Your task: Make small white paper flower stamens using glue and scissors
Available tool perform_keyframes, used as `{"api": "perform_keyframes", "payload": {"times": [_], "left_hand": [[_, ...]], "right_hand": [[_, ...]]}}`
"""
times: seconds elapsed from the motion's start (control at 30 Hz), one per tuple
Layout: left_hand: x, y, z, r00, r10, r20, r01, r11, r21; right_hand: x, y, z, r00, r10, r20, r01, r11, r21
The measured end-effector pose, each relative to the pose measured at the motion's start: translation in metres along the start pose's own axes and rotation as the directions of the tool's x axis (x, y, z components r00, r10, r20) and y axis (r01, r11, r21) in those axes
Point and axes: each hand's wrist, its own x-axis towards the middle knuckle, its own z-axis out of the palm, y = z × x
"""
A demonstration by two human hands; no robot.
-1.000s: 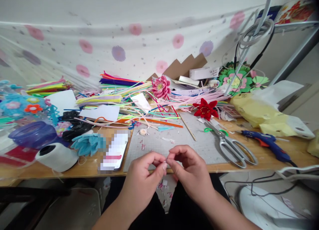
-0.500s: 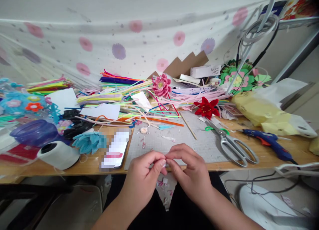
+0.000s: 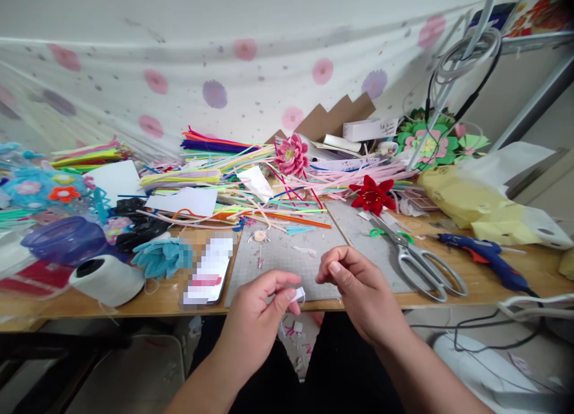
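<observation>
Currently left hand [image 3: 260, 318] grip pinches a white scrap [image 3: 299, 294], jutting rightward; right hand [image 3: 359, 288] grip pinched closed, contents unclear.

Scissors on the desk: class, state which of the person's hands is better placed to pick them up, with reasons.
Right, probably. The right hand is nearer the scissors, which lie to its right; the left hand is farther off and pinches a small white piece.

1 view only, head-worn. Faces forward and down over desk [image 3: 156, 300] toward curtain [image 3: 269, 73]. Close range: left hand [image 3: 258, 318], right hand [image 3: 359, 288] low in frame.
</observation>
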Motion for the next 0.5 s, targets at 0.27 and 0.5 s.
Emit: {"api": "perform_keyframes", "payload": {"times": [0.27, 0.5], "left_hand": [[0.0, -0.001, -0.004, 0.99, 0.087, -0.114, -0.081, 0.995, 0.056], [-0.002, 0.002, -0.008, 0.889, 0.415, -0.194, -0.318, 0.864, 0.392]], "right_hand": [[-0.015, -0.02, -0.016, 0.948, -0.036, 0.316, 0.094, 0.981, -0.17], [-0.02, -0.022, 0.006, 0.917, -0.071, 0.392, 0.244, 0.878, -0.412]]}}
